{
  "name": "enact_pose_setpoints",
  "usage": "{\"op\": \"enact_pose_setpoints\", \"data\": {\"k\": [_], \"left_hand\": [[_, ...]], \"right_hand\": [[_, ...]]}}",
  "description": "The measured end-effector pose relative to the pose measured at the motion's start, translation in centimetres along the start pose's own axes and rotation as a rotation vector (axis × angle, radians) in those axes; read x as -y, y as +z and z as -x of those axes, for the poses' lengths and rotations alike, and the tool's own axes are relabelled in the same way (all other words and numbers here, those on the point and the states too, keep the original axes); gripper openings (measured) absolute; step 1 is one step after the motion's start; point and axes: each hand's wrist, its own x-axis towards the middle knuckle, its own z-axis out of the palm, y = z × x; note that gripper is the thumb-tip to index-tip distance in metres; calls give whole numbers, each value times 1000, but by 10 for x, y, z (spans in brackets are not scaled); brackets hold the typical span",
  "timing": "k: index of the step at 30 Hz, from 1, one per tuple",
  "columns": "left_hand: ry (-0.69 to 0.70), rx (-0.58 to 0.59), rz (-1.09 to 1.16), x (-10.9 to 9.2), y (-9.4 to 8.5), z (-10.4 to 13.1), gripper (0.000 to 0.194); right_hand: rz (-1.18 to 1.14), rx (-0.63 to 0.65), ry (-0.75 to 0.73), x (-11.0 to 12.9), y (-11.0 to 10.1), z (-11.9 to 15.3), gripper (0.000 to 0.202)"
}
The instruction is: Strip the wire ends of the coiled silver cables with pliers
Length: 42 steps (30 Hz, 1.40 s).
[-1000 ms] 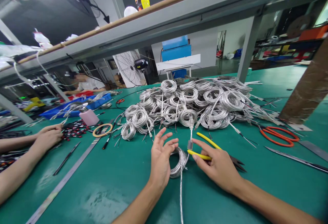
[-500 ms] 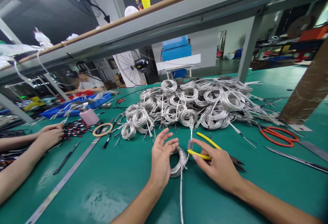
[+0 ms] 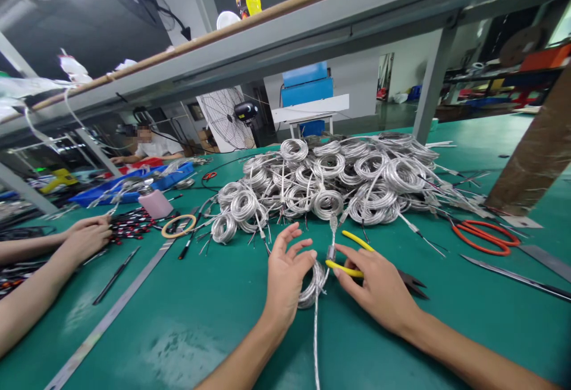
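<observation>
A coil of clear silver cable [image 3: 313, 288] lies on the green table, one length running toward the front edge. My left hand [image 3: 288, 274] is at the coil's left side, palm turned inward and fingers apart, holding nothing. Yellow-handled pliers [image 3: 413, 284] rest under my right hand [image 3: 375, 283], whose fingers are curled about the handles. Its fingertips are beside a grey sleeve [image 3: 331, 253] on the cable, below a clear plug [image 3: 334, 223]. Behind is a big pile of similar coiled cables [image 3: 328, 167].
Red-handled scissors [image 3: 486, 236] and a craft knife [image 3: 513, 277] lie at the right. A steel ruler [image 3: 111, 313], tape ring [image 3: 178, 226] and pink bottle [image 3: 155, 203] are leftward. Another person's hands [image 3: 89, 238] touch black cables. A shelf [image 3: 267, 27] crosses above.
My left hand has shifted slightly right, its thumb and fingers closer together over the coil. The plug has tipped down slightly. My right hand has moved a little left with the yellow handles.
</observation>
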Motion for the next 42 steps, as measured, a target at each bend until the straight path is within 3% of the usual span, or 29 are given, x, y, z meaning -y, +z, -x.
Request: {"op": "enact_pose_setpoints", "data": {"k": [8,35,39,42], "left_hand": [[2,-42,-33,-7,5,3,49],[3,-20,-79,-4,7,5,50],[-13,-53,-112,-1,5,5,39],[-14,-52,-106,1,3,3,16]], "right_hand": [[-27,40,41,0,-2,0,37],[-63,29,36,1,-1,-1,39],[-55,21,29,1,-2,0,39],[-56,21,24,1,-2,0,39]]}}
